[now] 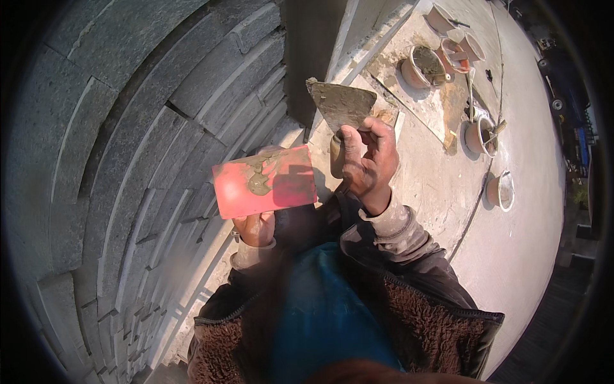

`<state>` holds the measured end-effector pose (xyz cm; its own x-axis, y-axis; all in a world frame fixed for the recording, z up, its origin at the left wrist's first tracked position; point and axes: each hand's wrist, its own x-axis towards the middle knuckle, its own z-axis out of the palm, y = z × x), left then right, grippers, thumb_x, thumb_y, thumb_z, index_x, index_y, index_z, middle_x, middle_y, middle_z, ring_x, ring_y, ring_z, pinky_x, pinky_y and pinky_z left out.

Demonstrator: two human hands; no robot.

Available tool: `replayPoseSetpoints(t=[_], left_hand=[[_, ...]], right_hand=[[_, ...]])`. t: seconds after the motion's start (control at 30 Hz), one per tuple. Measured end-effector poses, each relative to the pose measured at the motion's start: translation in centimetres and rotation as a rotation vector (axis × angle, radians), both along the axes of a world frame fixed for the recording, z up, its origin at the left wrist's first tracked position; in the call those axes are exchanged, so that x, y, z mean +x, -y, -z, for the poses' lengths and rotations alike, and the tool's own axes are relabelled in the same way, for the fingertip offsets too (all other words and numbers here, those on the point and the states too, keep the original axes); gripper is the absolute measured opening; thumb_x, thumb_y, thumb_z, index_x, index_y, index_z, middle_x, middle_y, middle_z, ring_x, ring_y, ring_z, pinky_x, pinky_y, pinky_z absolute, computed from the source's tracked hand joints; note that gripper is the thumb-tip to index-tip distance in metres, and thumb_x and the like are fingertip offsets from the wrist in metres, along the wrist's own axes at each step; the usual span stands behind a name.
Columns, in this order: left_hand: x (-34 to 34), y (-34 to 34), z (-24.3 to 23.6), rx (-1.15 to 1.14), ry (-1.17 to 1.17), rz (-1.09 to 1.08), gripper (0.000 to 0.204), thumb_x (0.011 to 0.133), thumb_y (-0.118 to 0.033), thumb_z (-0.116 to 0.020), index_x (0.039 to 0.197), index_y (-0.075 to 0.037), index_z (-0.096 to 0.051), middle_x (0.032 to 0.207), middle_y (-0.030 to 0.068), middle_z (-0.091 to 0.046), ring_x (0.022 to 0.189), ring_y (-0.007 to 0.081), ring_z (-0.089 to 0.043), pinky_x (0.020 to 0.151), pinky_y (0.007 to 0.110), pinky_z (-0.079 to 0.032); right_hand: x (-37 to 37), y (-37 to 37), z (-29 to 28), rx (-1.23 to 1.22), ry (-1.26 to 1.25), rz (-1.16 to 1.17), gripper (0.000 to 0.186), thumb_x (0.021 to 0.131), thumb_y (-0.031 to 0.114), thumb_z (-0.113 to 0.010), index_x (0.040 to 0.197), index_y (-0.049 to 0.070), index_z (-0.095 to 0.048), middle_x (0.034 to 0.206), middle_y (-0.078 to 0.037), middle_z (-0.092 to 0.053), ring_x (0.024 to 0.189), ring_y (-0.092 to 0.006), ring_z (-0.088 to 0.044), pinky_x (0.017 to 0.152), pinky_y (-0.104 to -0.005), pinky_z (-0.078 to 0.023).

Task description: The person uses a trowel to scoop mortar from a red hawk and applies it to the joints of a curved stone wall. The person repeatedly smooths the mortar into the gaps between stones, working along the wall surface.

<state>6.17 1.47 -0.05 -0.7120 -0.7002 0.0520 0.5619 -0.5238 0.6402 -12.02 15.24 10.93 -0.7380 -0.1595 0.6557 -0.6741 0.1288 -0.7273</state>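
Observation:
My left hand (pixel 257 230) is closed under a flat red rectangular mortar board (pixel 233 192), whose underside is hidden. A dab of wet grey mortar (pixel 259 182) lies on the board's face. My right hand (pixel 374 168) grips a wide-bladed scraper (pixel 344 105) by its handle, fingers wrapped round it. Grey mortar coats the blade, which points up and away, beyond the board's upper right corner and apart from it. The hand's shadow falls on the right part of the board.
A wall of stacked grey stone strips (pixel 147 147) rises close on my left, with a dark post (pixel 310 51) ahead. To the right, on the pale floor, are a mortar bucket (pixel 422 67), a bucket with a tool (pixel 481 136), a white tub (pixel 501 191) and a stained board (pixel 409 105).

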Motion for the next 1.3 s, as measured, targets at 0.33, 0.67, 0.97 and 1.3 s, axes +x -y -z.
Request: replayPoseSetpoints(t=[0.33,0.67,0.97,1.3], left_hand=[[-1.4,1.0,-1.5,-0.111,-0.166,-0.025,0.074,0.094,-0.032,-0.075,0.151,-0.003,-0.038,0.147,0.0151,-0.05,0.132,0.03,-0.056,0.106,0.049,-0.051],[-2.4,2.9,-0.6,-0.231,-0.1,0.041,0.066,0.093,-0.045,-0.075,0.136,-0.004,-0.045,0.13,0.0095,-0.056,0.123,0.0226,-0.059,0.105,0.043,-0.051],[0.3,3.0,2.0,-0.114,-0.034,0.044,0.066,0.094,-0.043,-0.074,0.138,-0.004,-0.044,0.132,0.0099,-0.056,0.124,0.0233,-0.058,0.106,0.043,-0.05],[1.5,1.9,2.6,-0.064,-0.025,0.09,0.067,0.094,-0.041,-0.074,0.141,-0.005,-0.043,0.134,0.0103,-0.055,0.126,0.0241,-0.058,0.107,0.044,-0.05]], right_hand=[[-3.0,11.2,-5.8,-0.121,-0.137,0.203,0.025,0.096,0.012,-0.077,0.108,-0.002,-0.06,0.084,-0.006,-0.07,0.076,-0.0082,-0.067,0.068,-0.0227,-0.054],[-5.5,13.8,-7.1,-0.16,-0.22,0.328,0.02,0.095,0.007,-0.075,0.105,-0.003,-0.061,0.087,-0.009,-0.072,0.08,-0.0112,-0.071,0.073,-0.0236,-0.055],[-6.4,14.7,-8.2,-0.071,-0.333,0.475,0.02,0.09,0.008,-0.074,0.1,0.003,-0.058,0.077,-0.012,-0.072,0.065,-0.0241,-0.074,0.059,-0.0331,-0.055],[-5.6,13.9,-7.3,-0.045,-0.238,0.471,0.022,0.091,0.011,-0.079,0.098,0.0,-0.061,0.074,-0.009,-0.072,0.068,-0.0126,-0.071,0.064,-0.0254,-0.055]])
